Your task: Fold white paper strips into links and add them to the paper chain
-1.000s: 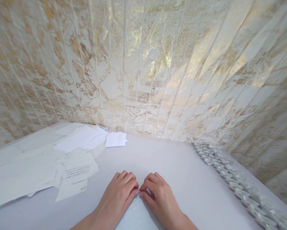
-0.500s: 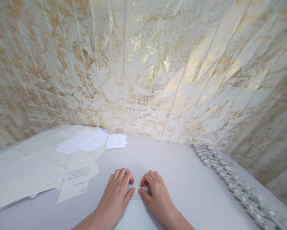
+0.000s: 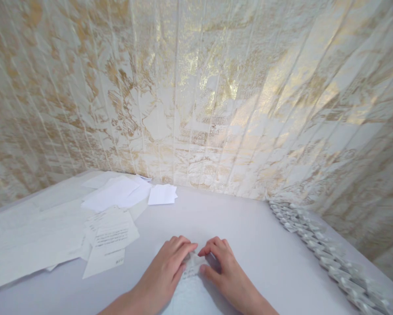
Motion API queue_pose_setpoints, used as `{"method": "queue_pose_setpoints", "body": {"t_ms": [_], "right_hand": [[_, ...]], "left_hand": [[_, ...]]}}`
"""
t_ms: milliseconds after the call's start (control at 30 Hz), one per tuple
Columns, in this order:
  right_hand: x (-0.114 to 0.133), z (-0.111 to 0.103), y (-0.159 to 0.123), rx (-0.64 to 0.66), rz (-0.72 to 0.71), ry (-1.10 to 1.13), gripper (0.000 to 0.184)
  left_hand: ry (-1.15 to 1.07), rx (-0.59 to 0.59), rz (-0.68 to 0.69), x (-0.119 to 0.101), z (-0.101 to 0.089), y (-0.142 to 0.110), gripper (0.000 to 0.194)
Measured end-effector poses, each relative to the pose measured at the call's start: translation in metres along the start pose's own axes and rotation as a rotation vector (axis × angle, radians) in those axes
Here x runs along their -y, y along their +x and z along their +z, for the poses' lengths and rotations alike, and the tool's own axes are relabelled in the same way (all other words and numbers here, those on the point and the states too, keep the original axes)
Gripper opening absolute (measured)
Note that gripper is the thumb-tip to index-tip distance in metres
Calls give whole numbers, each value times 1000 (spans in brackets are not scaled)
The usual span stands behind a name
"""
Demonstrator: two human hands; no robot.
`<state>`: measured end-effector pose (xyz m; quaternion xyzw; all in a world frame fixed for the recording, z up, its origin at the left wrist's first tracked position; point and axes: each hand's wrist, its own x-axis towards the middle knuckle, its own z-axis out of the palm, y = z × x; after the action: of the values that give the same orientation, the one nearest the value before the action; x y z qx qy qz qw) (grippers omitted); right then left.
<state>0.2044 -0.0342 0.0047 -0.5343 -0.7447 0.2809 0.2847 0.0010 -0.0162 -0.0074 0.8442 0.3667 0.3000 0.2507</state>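
My left hand [image 3: 165, 273] and my right hand [image 3: 224, 269] rest side by side on the white table [image 3: 249, 236], near its front edge. Between them lies a white printed paper sheet [image 3: 191, 280], and its far edge is lifted and curled back toward me. The fingertips of both hands pinch that raised edge, thumbs under it. Most of the sheet is hidden beneath my palms and wrists.
Loose white paper slips and printed sheets [image 3: 107, 232] are scattered over the left of the table, with a small stack [image 3: 163, 194] near the wall. A long row of silvery blister packs [image 3: 317, 243] runs along the right edge. A gold-patterned wall [image 3: 196, 96] closes the back.
My fingers have lifted the sheet's far edge off the table and begun folding it back toward me; before, both hands lay flat, pressing it down.
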Motion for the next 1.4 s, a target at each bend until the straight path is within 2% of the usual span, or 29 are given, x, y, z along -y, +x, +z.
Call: {"method": "queue_pose_setpoints", "body": {"t_ms": [67,167,300,367,467,533,600,700,867,967,1133,1300,1400], "right_hand": [[3,2,-1,-4,17,-23,22],[8,7,0,-53,-21,13,23],[9,7,-2,-180,-249,93,20],[8,5,-3,-212,-391,-15,21],[4,5,-3,-175,-521,-370,25],[1,8,-2,-130,-517,-548,25],[1,12,-2,-89,-479,-593,25],[3,11,-2,-35,-405,-505,22],[2,-7,0,70,-289,-254,29],[-3,-14,2,98,-327,-220,25],[-5,-10,1,90,-376,-331,15],[0,-8,-1,78,-442,-476,10],[1,-6,-2,65,-430,-435,11]], "left_hand": [[-91,-17,-29,-2,0,1,51],[-217,-32,-80,-7,-1,3,37],[-281,-44,-154,-14,0,3,24],[-257,-83,-184,-16,2,3,28],[-162,-125,-183,-16,6,1,36],[-64,-77,-160,-17,7,0,34],[49,-15,-144,-19,7,0,29],[176,23,-109,-23,4,0,24],[276,43,-19,-26,-1,-3,19],[305,64,-1,-25,-2,-6,15],[351,44,5,-23,-1,-7,13],[405,137,-52,-27,-1,-6,16],[440,138,-91,-27,-3,-6,5]]}}
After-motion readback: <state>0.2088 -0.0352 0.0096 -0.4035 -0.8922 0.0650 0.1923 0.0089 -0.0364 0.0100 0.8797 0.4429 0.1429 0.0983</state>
